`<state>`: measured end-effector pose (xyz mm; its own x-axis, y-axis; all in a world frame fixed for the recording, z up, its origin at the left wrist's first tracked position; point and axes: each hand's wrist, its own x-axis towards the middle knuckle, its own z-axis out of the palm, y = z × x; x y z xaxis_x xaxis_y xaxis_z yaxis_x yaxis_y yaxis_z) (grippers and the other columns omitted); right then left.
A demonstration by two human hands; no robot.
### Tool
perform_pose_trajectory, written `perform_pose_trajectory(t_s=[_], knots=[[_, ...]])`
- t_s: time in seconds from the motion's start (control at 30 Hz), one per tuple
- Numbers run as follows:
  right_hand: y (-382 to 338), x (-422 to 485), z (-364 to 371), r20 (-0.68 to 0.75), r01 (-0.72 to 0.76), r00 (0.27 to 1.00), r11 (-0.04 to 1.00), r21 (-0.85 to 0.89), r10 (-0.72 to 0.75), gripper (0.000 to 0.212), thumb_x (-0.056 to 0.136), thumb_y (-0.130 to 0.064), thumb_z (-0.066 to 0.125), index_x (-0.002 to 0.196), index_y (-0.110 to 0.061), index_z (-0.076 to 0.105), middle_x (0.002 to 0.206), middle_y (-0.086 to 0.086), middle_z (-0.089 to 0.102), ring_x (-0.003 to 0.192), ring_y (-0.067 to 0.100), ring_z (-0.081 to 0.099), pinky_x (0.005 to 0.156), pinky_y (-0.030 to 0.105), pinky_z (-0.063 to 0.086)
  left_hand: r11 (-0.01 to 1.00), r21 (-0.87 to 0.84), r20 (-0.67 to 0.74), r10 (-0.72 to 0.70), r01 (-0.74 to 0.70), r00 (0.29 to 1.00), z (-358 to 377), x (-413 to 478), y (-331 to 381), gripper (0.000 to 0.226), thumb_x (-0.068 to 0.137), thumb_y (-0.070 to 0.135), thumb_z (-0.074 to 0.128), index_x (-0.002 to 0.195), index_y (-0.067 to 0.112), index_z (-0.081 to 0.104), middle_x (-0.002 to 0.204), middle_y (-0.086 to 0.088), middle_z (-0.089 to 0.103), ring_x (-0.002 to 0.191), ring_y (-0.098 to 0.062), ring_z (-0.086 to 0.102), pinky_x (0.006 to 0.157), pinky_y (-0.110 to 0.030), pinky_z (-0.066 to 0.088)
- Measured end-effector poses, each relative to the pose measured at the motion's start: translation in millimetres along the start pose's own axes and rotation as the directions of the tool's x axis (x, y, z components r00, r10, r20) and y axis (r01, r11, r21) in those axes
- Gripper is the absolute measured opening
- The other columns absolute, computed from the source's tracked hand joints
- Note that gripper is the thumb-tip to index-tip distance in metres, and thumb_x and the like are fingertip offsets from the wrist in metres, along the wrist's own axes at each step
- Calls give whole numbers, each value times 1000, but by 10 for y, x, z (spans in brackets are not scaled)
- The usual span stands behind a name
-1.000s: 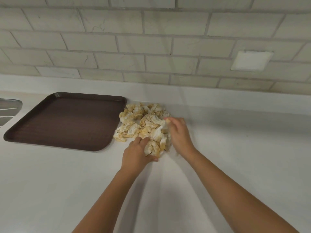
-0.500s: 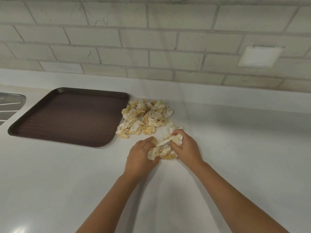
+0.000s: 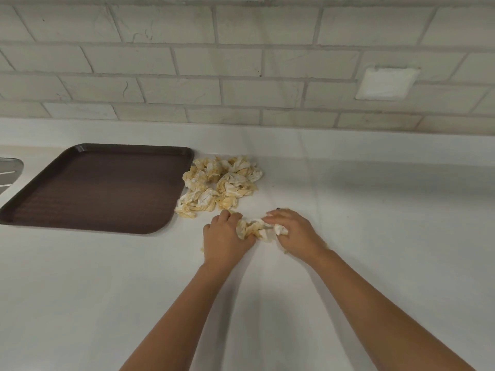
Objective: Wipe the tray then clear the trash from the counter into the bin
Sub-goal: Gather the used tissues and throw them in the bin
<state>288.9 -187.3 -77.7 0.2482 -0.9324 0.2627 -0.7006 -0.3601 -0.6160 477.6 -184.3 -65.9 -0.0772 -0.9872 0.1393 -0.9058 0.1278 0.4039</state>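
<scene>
While clamped between left grip [image 3: 225, 238] and right grip [image 3: 293, 232], stained paper wad [image 3: 251, 228], near the pile [image 3: 222, 183].

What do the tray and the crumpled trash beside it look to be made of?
Tray: probably moulded plastic, dark brown, matte, with fine ribbed texture and raised rim. Trash pile: crumpled paper towels, seemingly, white stained yellow. The wad gripped by left hand and right hand looks alike.
</scene>
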Motion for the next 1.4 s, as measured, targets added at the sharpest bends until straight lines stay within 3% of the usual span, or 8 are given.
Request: perform_pose_trajectory(t_s=[0.23, 0.37, 0.63, 0.8, 0.9, 1.17, 1.3, 1.4], knots=[[-116, -294, -91, -206, -194, 958, 980, 55, 201, 28, 70, -24, 43, 74, -9, 67, 78, 1, 66, 75, 23, 61, 68, 30, 48, 988, -32, 73, 152, -150, 986, -129, -85, -151, 44, 71, 37, 69, 113, 27, 65, 102, 5, 56, 95, -20, 57, 74, -31, 41], [-212, -550, -252, -289, -467, 717, 744, 477, 635, 25, 68, -26, 45, 76, -15, 65, 72, -2, 65, 68, 14, 61, 65, 27, 48, 982, -62, 51, 181, -178, 982, -186, -259, -227, 35, 68, 29, 70, 103, 27, 70, 110, 5, 58, 91, -22, 60, 72, -32, 46], [-299, -1006, -679, -397, -337, 458, 569, 750, 795, 21, 84, -32, 69, 73, -16, 61, 57, -5, 55, 49, 10, 51, 43, 18, 37, 937, -295, 53, 209, -185, 976, -245, -436, -21, 36, 78, 24, 66, 113, 33, 67, 97, 1, 67, 88, -24, 62, 73, -32, 49], [-113, -1475, -573, -500, -543, 603, 779, 314, 622, 22, 82, -26, 63, 104, -24, 67, 110, 1, 61, 108, 23, 58, 89, 18, 43, 887, -416, 67, 248, -199, 966, -210, -649, 191, 32, 76, 26, 62, 106, 31, 71, 98, 1, 68, 89, -24, 62, 75, -35, 50], [59, -1676, -492, -424, -688, 702, 698, -197, 572, 44, 82, -50, 47, 111, -25, 68, 136, 3, 52, 135, 32, 34, 108, 52, 23, 877, -449, 96, 237, -171, 967, -175, -781, 309, 32, 79, 19, 68, 109, 31, 70, 104, 4, 67, 94, -21, 62, 79, -33, 49], [-155, -2110, -496, -284, -336, 926, 882, -329, 247, 47, 67, -7, 72, 113, -17, 65, 101, 2, 64, 84, 22, 56, 79, 22, 41, 707, -704, 287, 194, 70, 938, -114, -977, 1035, 40, 67, 33, 65, 106, 43, 66, 93, 28, 63, 91, 4, 60, 82, -18, 45], [-107, -2482, -610, -271, -289, 946, 838, -462, 177, 46, 52, -8, 81, 96, -15, 69, 78, 3, 61, 57, 19, 56, 48, 20, 42, 645, -757, 329, 239, 104, 913, -27, -1203, 1460, 38, 80, 9, 67, 99, 41, 67, 81, 33, 67, 76, 9, 62, 70, -14, 47], [61, -2943, -980, -341, -386, 900, 858, -339, 271, 33, 62, -8, 75, 94, -14, 69, 79, 5, 61, 60, 23, 60, 50, 24, 46, 578, -804, 374, 308, 141, 875, 87, -1553, 1948, 37, 82, 6, 66, 95, 41, 67, 81, 30, 69, 71, 8, 63, 61, -7, 47]])
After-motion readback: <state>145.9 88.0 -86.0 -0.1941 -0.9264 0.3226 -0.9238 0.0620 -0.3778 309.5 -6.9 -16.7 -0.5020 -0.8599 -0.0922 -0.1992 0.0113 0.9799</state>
